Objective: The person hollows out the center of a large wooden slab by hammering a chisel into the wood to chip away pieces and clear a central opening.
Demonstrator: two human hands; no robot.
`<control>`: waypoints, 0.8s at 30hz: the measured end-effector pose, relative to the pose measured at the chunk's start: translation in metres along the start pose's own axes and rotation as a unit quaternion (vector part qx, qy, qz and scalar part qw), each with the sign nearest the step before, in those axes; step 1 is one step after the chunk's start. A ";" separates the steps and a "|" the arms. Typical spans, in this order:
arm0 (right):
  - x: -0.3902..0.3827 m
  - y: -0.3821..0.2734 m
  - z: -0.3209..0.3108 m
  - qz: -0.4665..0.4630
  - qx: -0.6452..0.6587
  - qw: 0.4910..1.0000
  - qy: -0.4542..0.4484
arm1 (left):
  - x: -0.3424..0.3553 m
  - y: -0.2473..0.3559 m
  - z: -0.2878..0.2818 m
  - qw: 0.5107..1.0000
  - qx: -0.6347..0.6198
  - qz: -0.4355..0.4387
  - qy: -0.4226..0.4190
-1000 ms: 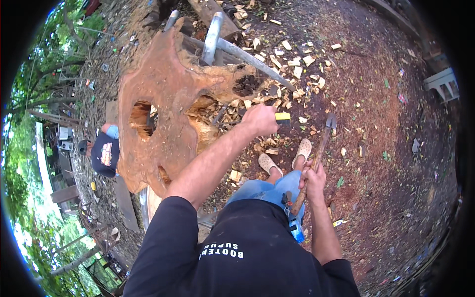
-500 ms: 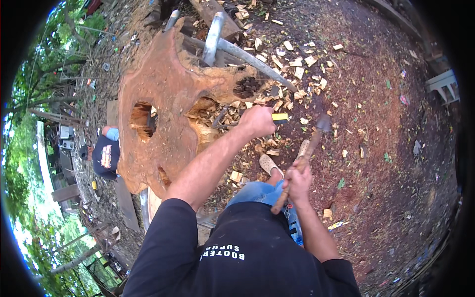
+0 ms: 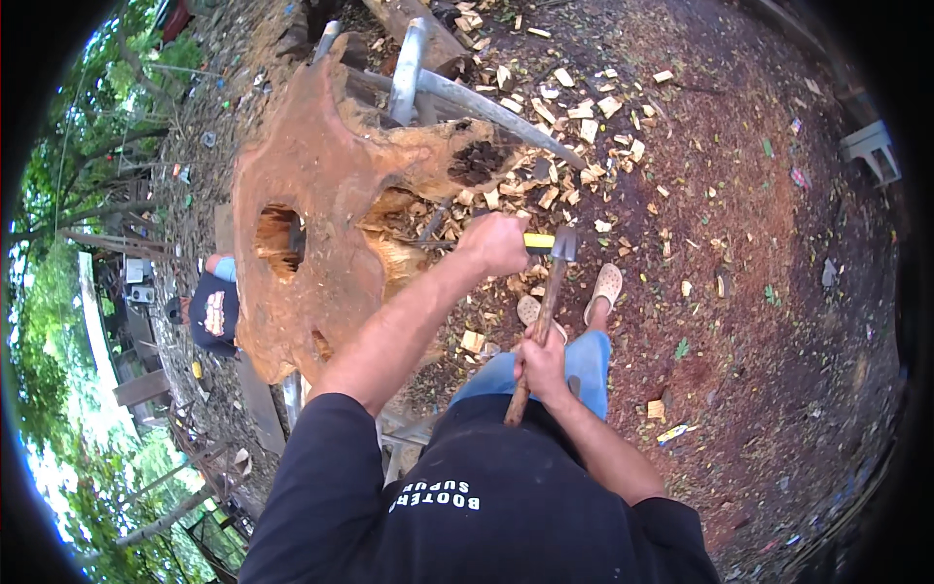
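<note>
My left hand [image 3: 494, 243] is closed around a chisel with a yellow and black handle [image 3: 539, 241]. Its blade points left, into a hollow in the edge of a big reddish-brown wood slab [image 3: 326, 175]; the tip is hard to make out against pale cut wood. In my right hand [image 3: 542, 365] is a hammer [image 3: 551, 302] with a wooden handle, gripped low on the shaft. The hammer's metal head [image 3: 564, 244] is at the chisel's butt end and appears to touch it. The slab also has a rough-walled hole through it, left of the hollow.
Wood chips [image 3: 584, 127] litter the ground beyond and beneath the slab. Grey poles [image 3: 486, 112] stick out from under it. Another person [image 3: 212, 307] in a dark shirt is beyond the slab's left side. A white plastic stool [image 3: 871, 151] stands far right.
The hammer has swung left, its head now meeting the chisel's butt. My right hand moved left and slightly down with it. My left hand shifted slightly left, still holding the chisel.
</note>
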State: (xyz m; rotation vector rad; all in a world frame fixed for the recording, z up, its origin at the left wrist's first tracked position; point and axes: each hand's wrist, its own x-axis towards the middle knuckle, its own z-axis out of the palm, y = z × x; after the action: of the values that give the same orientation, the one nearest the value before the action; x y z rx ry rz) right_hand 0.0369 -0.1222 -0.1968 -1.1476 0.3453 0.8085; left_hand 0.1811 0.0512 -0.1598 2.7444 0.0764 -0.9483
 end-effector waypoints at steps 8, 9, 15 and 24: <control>-0.001 -0.005 -0.016 -0.108 0.157 0.971 0.142 | -0.007 -0.002 0.008 0.999 0.044 0.008 -0.018; -0.002 0.004 -0.006 -0.111 0.149 0.972 0.146 | -0.005 -0.001 0.010 0.999 0.039 0.006 -0.023; 0.006 0.016 0.001 -0.009 0.054 0.998 0.038 | -0.004 -0.006 0.006 0.998 0.046 0.011 -0.028; 0.004 0.020 0.018 0.001 0.017 1.000 0.014 | -0.002 -0.008 0.008 0.998 0.052 0.003 -0.038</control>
State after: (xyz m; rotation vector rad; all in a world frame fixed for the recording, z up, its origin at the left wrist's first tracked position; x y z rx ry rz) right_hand 0.0225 -0.1013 -0.2051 -1.1283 0.3815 0.7861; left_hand 0.1742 0.0572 -0.1661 2.7982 0.0067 -1.0824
